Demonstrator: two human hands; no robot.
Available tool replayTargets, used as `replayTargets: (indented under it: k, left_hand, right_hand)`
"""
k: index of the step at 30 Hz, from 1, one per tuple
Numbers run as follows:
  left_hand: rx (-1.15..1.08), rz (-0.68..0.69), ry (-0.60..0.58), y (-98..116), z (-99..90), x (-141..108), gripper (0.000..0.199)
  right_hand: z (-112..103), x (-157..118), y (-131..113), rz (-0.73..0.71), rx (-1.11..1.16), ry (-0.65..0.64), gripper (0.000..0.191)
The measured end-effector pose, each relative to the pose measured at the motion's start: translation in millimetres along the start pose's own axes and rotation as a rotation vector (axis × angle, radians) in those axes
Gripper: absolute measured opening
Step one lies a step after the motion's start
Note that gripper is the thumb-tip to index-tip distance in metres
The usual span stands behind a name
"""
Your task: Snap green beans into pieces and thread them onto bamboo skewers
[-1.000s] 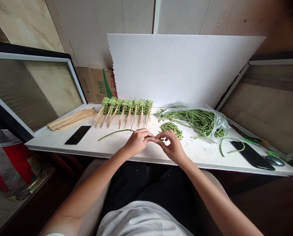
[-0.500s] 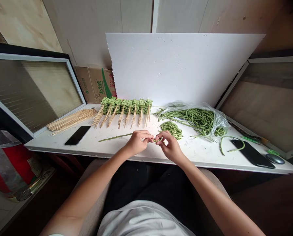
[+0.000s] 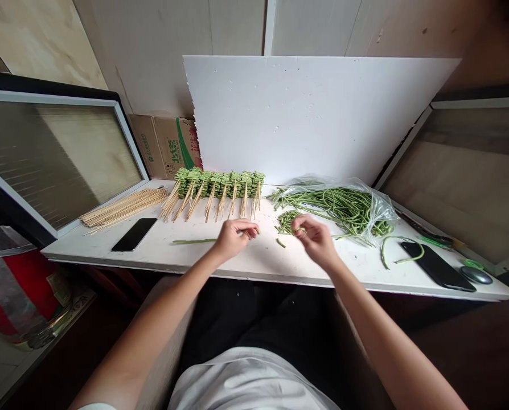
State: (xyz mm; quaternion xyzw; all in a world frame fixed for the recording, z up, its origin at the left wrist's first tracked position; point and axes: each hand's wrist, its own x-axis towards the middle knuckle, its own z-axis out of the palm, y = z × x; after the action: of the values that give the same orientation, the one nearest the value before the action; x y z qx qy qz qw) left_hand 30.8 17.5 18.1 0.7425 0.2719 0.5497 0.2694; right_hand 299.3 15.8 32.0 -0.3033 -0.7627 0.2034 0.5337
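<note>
Over the front middle of the table, my left hand (image 3: pixel 234 236) is closed on a long green bean (image 3: pixel 193 241). Most of the bean sticks out leftward behind the hand, and a short tip shows at the fingertips. My right hand (image 3: pixel 315 238), a little way to the right, pinches a short piece of bean (image 3: pixel 299 229). Beyond that hand, and partly hidden by it, lies a pile of short bean pieces (image 3: pixel 285 221). One loose bean piece (image 3: pixel 280 243) rests on the table between the two hands, nearer the right one.
Skewered bean bundles (image 3: pixel 220 183) line the back left, beside bare skewers (image 3: pixel 124 209) and a phone (image 3: pixel 135 234). Long beans (image 3: pixel 337 205) fill a plastic bag (image 3: pixel 385 205) at the back right. A dark phone (image 3: pixel 438 266) and a mouse (image 3: pixel 476 275) sit far right. A white board (image 3: pixel 323 114) stands behind.
My hands, together at the bean before, have moved apart. The right hand went right toward the pile with a short piece, and a loose piece now shows on the table.
</note>
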Motion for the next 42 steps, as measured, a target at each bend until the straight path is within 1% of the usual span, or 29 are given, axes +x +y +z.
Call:
replayTargets:
  k: [2,4,6,8,10,12,15,17,19,21,23,25,26,28,30,32,34,36,39,42]
  left_hand:
    - [0.004,-0.010,0.033,0.2,-8.2,3.4,0.014]
    - [0.007,-0.009,0.013,3.4,-9.8,4.6,0.013]
    - [0.029,-0.002,-0.018,7.6,-5.7,3.6,0.014]
    - [0.068,-0.006,-0.038,10.0,-0.2,1.8,0.016]
    - [0.094,-0.029,-0.042,9.2,2.8,0.1,0.019]
    - [0.109,-0.061,-0.044,6.2,2.7,-0.8,0.021]
    - [0.115,-0.097,-0.068,2.0,0.1,-1.5,0.025]
    - [0.114,-0.107,-0.092,0.8,-1.1,-1.9,0.026]
    - [0.139,-0.103,-0.108,0.0,-1.3,-2.5,0.024]
    - [0.181,-0.092,-0.115,-1.8,-0.8,-3.2,0.022]
    - [0.200,-0.091,-0.111,-4.9,0.7,-4.4,0.022]
    - [0.183,-0.102,-0.097,-8.4,3.5,-6.1,0.025]
    - [0.167,-0.107,-0.087,-9.7,5.5,-7.1,0.027]
    - [0.141,-0.115,-0.074,-10.7,9.8,-9.2,0.032]
    - [0.135,-0.103,-0.075,-9.1,13.7,-10.9,0.034]
    - [0.143,-0.082,-0.081,-5.9,15.5,-11.6,0.034]
    - [0.161,-0.074,-0.084,-2.7,14.3,-11.1,0.035]
    - [0.196,-0.087,-0.104,-0.4,10.3,-9.4,0.032]
    - [0.253,-0.102,-0.157,0.8,3.3,-6.4,0.018]
    - [0.269,-0.072,-0.152,1.2,1.1,-5.1,0.016]
  right_hand:
    - [-14.4,3.3,12.3,0.028,-0.071,0.101,0.034]
    - [-18.4,2.6,24.8,0.057,-0.216,0.129,0.035]
    - [-9.9,-2.7,36.4,0.072,-0.349,0.093,0.037]
    - [6.3,-11.2,46.2,0.081,-0.419,0.033,0.037]
    - [22.7,-20.4,53.9,0.092,-0.464,-0.004,0.032]
    - [34.2,-28.5,59.0,0.078,-0.526,-0.026,0.024]
    - [40.4,-35.9,61.9,0.042,-0.621,-0.045,0.017]
    - [39.0,-36.5,61.5,0.038,-0.649,-0.038,0.018]
    - [34.2,-32.8,59.0,0.054,-0.640,-0.017,0.026]
    - [27.2,-25.5,53.3,0.081,-0.594,0.025,0.039]
    - [20.5,-16.7,43.1,0.122,-0.508,0.074,0.051]
    - [17.4,-9.8,28.8,0.168,-0.387,0.072,0.057]
    - [18.0,-7.8,20.8,0.190,-0.324,0.041,0.057]
    - [23.5,-7.5,5.3,0.215,-0.221,-0.053,0.051]
    - [32.4,-10.7,-5.9,0.203,-0.172,-0.114,0.044]
    - [40.4,-14.5,-10.3,0.173,-0.156,-0.114,0.042]
    - [43.9,-16.8,-8.4,0.156,-0.136,-0.086,0.040]
    - [42.4,-16.9,-2.9,0.167,-0.106,-0.056,0.039]
    - [36.3,-14.9,3.7,0.194,-0.088,-0.036,0.038]
    - [33.2,-13.6,2.4,0.185,-0.095,-0.043,0.036]
